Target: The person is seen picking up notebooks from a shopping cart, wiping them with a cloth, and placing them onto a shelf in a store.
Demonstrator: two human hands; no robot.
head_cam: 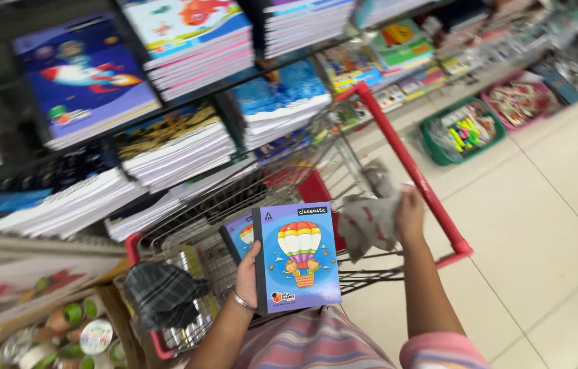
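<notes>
Shelving (166, 89) fills the frame from 9 to 1 o'clock, stacked with notebook piles (173, 147), spines out, covers facing up. Tiled floor (548, 225) runs open from 2 to 5 o'clock. Red-handled wire shopping cart (405, 160) sits centre, pushed close against the shelf edge. Green basket (463, 130) and pink basket (521, 102) of small stationery sit on the floor at 2 o'clock, near the shelf base. Box of capped tubes or bottles (70, 335) at 7 o'clock, contents too blurred to name. Dark checked cloth (162, 294) drapes over the cart's near corner.

Left hand (248, 277) grips a purple hot-air-balloon notebook (299, 256) by its left edge, held upright over the cart at 6 o'clock; a second matching copy (240, 236) shows just behind it. Right hand (408, 215) is closed on a grey cloth (369, 219), resting at the cart handle.

Judgement: to handle the notebooks well, keep the thumb on the front cover and fingers behind so both copies stay squared and don't fan. Cart rim wires and the child-seat flap are the snag edges. Free room is to the right, over the floor; left side is tight against the shelf.
</notes>
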